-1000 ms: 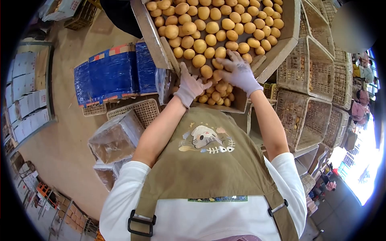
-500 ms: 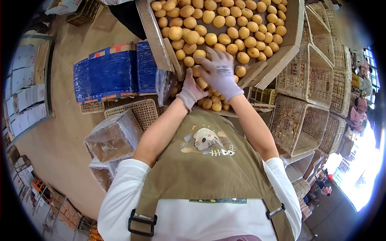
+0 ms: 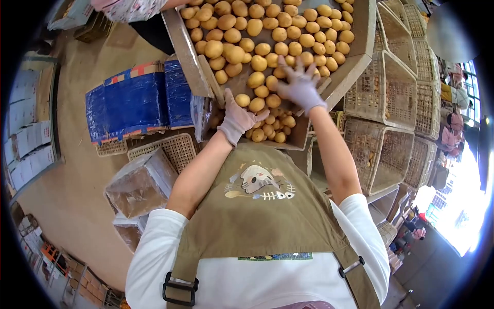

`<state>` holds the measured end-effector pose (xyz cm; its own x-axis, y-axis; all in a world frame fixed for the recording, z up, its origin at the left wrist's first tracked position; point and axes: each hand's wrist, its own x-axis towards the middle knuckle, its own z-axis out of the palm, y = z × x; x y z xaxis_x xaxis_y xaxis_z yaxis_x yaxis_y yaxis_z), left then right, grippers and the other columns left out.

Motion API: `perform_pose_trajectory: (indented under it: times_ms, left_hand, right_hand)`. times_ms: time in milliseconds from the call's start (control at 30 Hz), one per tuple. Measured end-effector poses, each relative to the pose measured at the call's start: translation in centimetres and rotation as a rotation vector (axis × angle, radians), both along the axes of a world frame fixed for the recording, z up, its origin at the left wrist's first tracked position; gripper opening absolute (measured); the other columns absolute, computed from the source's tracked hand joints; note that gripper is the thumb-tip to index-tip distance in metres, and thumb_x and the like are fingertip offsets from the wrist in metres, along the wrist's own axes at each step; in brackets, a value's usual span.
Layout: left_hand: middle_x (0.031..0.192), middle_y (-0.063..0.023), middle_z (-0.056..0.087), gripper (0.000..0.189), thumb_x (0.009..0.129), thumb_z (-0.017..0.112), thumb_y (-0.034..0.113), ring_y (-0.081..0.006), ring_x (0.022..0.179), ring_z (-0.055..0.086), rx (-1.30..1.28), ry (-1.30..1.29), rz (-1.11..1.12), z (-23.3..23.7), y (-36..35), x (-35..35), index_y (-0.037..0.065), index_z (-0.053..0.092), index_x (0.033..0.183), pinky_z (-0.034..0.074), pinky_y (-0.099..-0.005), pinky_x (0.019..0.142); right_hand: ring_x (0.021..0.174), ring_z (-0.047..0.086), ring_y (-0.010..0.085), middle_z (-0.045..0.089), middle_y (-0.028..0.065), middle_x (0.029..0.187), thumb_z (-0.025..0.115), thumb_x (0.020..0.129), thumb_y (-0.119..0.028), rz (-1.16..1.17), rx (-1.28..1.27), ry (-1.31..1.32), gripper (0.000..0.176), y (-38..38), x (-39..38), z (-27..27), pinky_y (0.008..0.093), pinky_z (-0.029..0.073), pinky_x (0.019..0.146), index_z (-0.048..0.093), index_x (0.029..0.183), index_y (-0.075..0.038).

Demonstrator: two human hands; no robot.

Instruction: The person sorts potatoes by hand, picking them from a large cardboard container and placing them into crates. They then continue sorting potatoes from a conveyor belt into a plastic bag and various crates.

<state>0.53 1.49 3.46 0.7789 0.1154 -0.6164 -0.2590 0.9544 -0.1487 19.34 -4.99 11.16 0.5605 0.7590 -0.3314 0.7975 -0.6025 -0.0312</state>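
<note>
Tall stack of beige lattice plastic crates (image 3: 366, 155): from 1 to 3 o'clock of the wearer's chest.
Wide grey-brown wooden desk with raised sides (image 3: 346, 78): at 12 o'clock, its near side open in the middle.
Boxes in shiny blue film (image 3: 136, 100): at 10 o'clock, left of the desk.
Clear-plastic-covered brown box (image 3: 139, 186): at 9 o'clock.
Open brown box (image 3: 297, 140): at 12 o'clock, just below the desk's opening.
Pink patterned sleeve of another person (image 3: 128, 7): at 11 o'clock, by the desk's far left.
Left hand, in a thin pale glove (image 3: 239, 118): at 12 o'clock, left of the opening, thumb up and fingers apart, beside the fruit; contact unclear.
Right hand, in a matching glove (image 3: 302, 92): towards 1 o'clock, fingers spread over fruit at the opening; nothing pinched.
Round yellow-orange fruit (image 3: 213, 49): at 12 o'clock, scattered over the desk, a few between the hands, more heaped in the open brown box.
</note>
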Motion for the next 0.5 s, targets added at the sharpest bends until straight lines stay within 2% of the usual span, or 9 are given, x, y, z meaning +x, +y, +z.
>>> perform_pose_trajectory:
  times_ms: [67, 133, 300, 333, 367, 400, 433, 467, 500]
  left_hand:
    - [0.160, -0.0138, 0.027, 0.098, 0.085, 0.039, 0.083, -0.0420, 0.144, 0.030, -0.027, -0.083, 0.017, -1.7, -0.4, 0.2, 0.017, 0.025, 0.155, 0.024, -0.0648, 0.115]
    - [0.159, -0.0147, 0.029, 0.099, 0.085, 0.039, 0.083, -0.0428, 0.143, 0.030, -0.147, -0.026, 0.054, -0.3, -0.3, 0.5, 0.015, 0.025, 0.155, 0.027, -0.0631, 0.115]
    - [0.158, -0.0145, 0.029, 0.097, 0.084, 0.042, 0.082, -0.0438, 0.142, 0.030, -0.078, 0.029, 0.047, 0.3, -0.2, 0.5, 0.018, 0.025, 0.155, 0.032, -0.0631, 0.112]
    - [0.158, -0.0144, 0.030, 0.097, 0.084, 0.042, 0.082, -0.0437, 0.142, 0.031, -0.084, 0.023, 0.042, 0.2, -0.1, 0.6, 0.018, 0.026, 0.154, 0.033, -0.0635, 0.111]
    - [0.158, -0.0144, 0.030, 0.096, 0.084, 0.042, 0.082, -0.0435, 0.142, 0.031, -0.091, 0.021, 0.036, -0.3, -0.1, 0.4, 0.018, 0.026, 0.154, 0.033, -0.0640, 0.111]
    - [0.158, -0.0143, 0.030, 0.096, 0.084, 0.042, 0.082, -0.0434, 0.141, 0.032, -0.100, 0.021, 0.029, -0.5, -0.2, 0.3, 0.018, 0.026, 0.154, 0.034, -0.0644, 0.110]
    - [0.158, -0.0140, 0.030, 0.095, 0.085, 0.041, 0.081, -0.0430, 0.141, 0.033, -0.040, 0.015, 0.022, -0.3, -0.2, 0.3, 0.018, 0.026, 0.154, 0.036, -0.0648, 0.108]
    - [0.158, -0.0139, 0.030, 0.094, 0.085, 0.041, 0.081, -0.0429, 0.141, 0.033, -0.052, 0.005, 0.030, -0.5, -0.3, 0.2, 0.018, 0.026, 0.154, 0.036, -0.0650, 0.108]
    - [0.158, -0.0139, 0.030, 0.094, 0.086, 0.040, 0.081, -0.0427, 0.141, 0.034, -0.063, -0.004, 0.037, -1.0, -0.5, 0.2, 0.018, 0.027, 0.154, 0.036, -0.0652, 0.107]
  right_hand:
    - [0.148, 0.006, 0.0562, 0.012, 0.0226, 0.165, 0.060, 0.080, -0.066, 0.082, 0.006, 0.113, 0.080, -1.8, -1.7, -0.4, 0.0677, 0.004, 0.115, 0.036, 0.153, -0.041]
    - [0.148, 0.003, 0.0556, 0.012, 0.0211, 0.166, 0.062, 0.080, -0.059, 0.213, -0.017, 0.108, 0.078, -3.0, -1.9, -0.3, 0.0675, -0.002, 0.115, 0.037, 0.152, -0.042]
    - [0.140, 0.039, 0.0422, 0.037, 0.0234, 0.156, 0.059, 0.084, -0.052, 0.227, -0.002, 0.222, 0.059, -2.0, 0.9, 1.7, 0.0498, 0.027, 0.117, 0.056, 0.140, -0.034]
    - [0.123, 0.058, 0.0332, 0.059, 0.0210, 0.135, 0.057, 0.088, -0.046, 0.110, 0.084, 0.389, 0.049, -1.4, 2.9, 2.9, 0.0400, 0.044, 0.106, 0.063, 0.133, -0.027]
    - [0.110, 0.065, 0.0320, 0.069, 0.0167, 0.116, 0.054, 0.092, -0.041, -0.178, -0.020, 0.219, 0.041, 0.1, 4.1, 3.8, 0.0417, 0.051, 0.095, 0.066, 0.127, -0.023]
    - [0.105, 0.066, 0.0352, 0.070, 0.0156, 0.111, 0.052, 0.093, -0.039, -0.143, 0.360, 0.138, 0.039, -0.5, 7.1, 1.6, 0.0454, 0.053, 0.089, 0.066, 0.125, -0.022]
    - [0.106, 0.066, 0.0355, 0.069, 0.0167, 0.115, 0.051, 0.094, -0.037, -0.234, 0.242, 0.046, 0.041, 1.5, 7.9, 4.4, 0.0451, 0.053, 0.089, 0.065, 0.129, -0.021]
    - [0.111, 0.065, 0.0359, 0.068, 0.0167, 0.120, 0.050, 0.094, -0.035, -0.182, 0.336, -0.047, 0.044, 2.0, 10.5, 3.0, 0.0452, 0.052, 0.092, 0.062, 0.133, -0.020]
    - [0.114, 0.063, 0.0361, 0.066, 0.0175, 0.124, 0.051, 0.093, -0.035, -0.277, 0.298, 0.025, 0.046, 2.9, 12.2, 2.2, 0.0466, 0.051, 0.094, 0.058, 0.134, -0.017]
